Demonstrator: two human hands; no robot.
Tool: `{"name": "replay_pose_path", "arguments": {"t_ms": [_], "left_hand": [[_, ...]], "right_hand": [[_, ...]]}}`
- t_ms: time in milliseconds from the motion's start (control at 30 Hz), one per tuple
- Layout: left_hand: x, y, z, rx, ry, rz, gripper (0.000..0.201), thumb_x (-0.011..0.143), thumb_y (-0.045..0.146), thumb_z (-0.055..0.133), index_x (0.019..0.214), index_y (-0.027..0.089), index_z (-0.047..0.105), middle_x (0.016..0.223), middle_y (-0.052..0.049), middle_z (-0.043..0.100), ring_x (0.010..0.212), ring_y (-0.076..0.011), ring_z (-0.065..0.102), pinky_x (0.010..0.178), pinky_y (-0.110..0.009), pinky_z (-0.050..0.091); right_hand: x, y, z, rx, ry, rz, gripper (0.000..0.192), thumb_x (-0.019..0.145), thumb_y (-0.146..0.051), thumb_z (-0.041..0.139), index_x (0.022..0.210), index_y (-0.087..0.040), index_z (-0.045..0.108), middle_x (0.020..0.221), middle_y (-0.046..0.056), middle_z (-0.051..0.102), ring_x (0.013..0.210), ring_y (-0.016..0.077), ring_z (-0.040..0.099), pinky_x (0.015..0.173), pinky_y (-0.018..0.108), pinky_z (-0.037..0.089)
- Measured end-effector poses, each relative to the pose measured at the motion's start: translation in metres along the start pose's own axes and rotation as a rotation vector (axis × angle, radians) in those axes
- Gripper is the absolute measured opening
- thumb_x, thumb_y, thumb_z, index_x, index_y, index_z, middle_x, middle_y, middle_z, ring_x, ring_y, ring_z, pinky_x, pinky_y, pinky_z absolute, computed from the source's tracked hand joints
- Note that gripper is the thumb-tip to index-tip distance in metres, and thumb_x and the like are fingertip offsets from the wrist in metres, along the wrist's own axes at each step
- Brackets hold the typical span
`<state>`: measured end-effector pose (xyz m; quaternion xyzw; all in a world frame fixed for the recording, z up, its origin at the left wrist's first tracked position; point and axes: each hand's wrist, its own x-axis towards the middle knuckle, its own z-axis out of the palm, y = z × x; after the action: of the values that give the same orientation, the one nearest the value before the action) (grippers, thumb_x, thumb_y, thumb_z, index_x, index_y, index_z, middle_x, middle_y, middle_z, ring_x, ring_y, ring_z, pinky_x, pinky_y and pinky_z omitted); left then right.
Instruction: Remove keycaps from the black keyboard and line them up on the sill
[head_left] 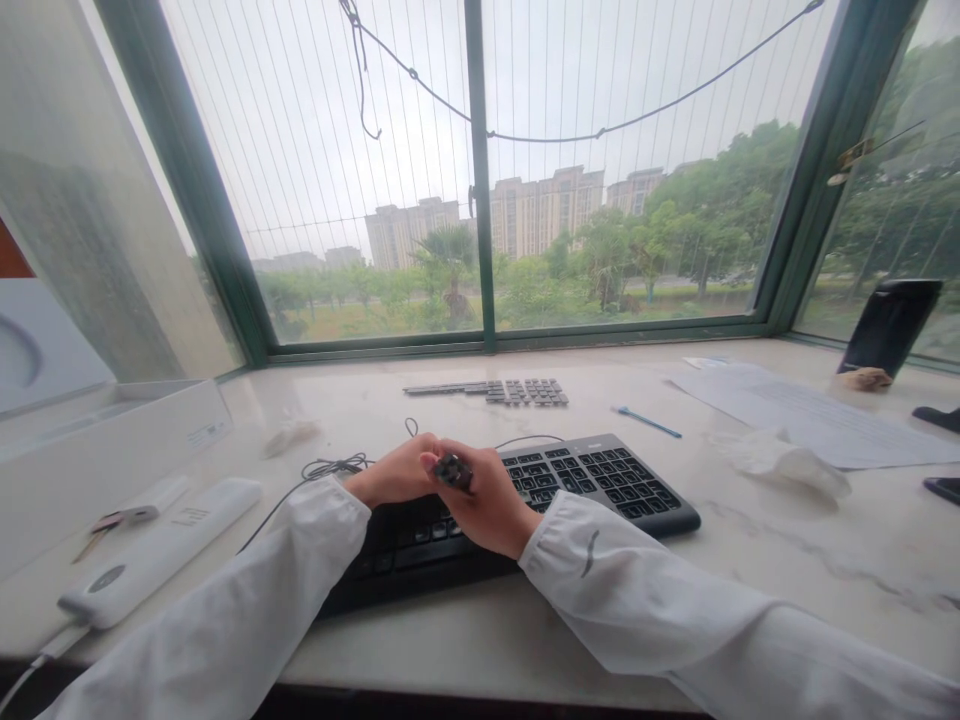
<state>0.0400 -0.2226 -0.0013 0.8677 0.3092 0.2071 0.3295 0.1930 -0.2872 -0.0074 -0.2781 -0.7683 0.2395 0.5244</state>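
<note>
The keyboard lay beneath both hands, long axis left to right. The right hand enclosed a dark tool; the left hand's hold could not be determined.

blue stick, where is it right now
In the head view, the blue stick lies right of centre on the pale counter, just beyond the black keyboard and left of the white paper.
</note>
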Motion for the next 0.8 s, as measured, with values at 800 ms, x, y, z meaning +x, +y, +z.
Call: {"name": "replay_pose_path", "arguments": {"t_ms": [800], "left_hand": [[0.006, 0.004, -0.01, -0.105, 0.355, -0.078, 0.041, 0.075, 0.049, 0.07, 0.098, 0.014, 0.066, 0.081, -0.006, 0.073, 0.075, -0.0183, 0.067, 0.065, -0.026, 0.048]], "right_hand": [[0.018, 0.037, -0.067, -0.882, -0.35, 0.016, 0.035, 0.086, -0.025, 0.056, 0.121, -0.025, 0.058, 0.079, 0.005, 0.071, 0.075, 0.0208, 0.066, 0.065, 0.025, 0.035]]}}
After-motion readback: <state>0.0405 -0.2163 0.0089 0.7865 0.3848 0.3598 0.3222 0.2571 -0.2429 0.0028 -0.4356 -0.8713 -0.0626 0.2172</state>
